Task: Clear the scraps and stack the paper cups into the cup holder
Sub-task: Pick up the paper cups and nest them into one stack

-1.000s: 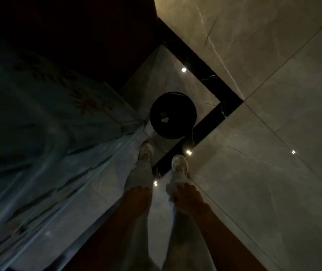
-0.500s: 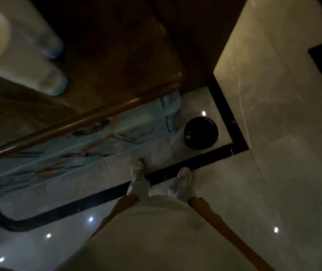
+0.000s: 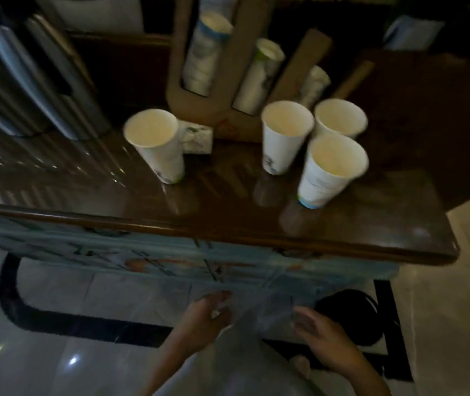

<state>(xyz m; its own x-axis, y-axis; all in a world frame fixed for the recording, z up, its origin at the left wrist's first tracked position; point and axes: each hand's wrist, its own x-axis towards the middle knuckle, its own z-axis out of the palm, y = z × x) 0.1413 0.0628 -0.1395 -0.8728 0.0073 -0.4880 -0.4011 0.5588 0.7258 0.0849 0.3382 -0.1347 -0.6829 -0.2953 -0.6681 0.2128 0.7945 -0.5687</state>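
Note:
Several white paper cups stand upright on the dark wooden counter [image 3: 228, 212]: one at the left [image 3: 156, 147], one in the middle [image 3: 283, 135], one at the front right [image 3: 331, 170] and one behind it [image 3: 339, 117]. Behind them stands a cardboard cup holder [image 3: 233, 90] with stacked cups in its slots. A small printed paper packet [image 3: 198, 137] lies beside the left cup. My left hand [image 3: 205, 315] and my right hand [image 3: 316, 330] are low, below the counter's edge, fingers apart, with nothing in them.
A metallic appliance [image 3: 28, 81] fills the counter's left side. A black round bin [image 3: 353, 318] sits on the tiled floor below, just past my right hand. The counter's front panel is painted blue. The counter's right end drops to pale floor.
The view has swung up from the floor and the bin to the counter top. Both hands have come up in front of me.

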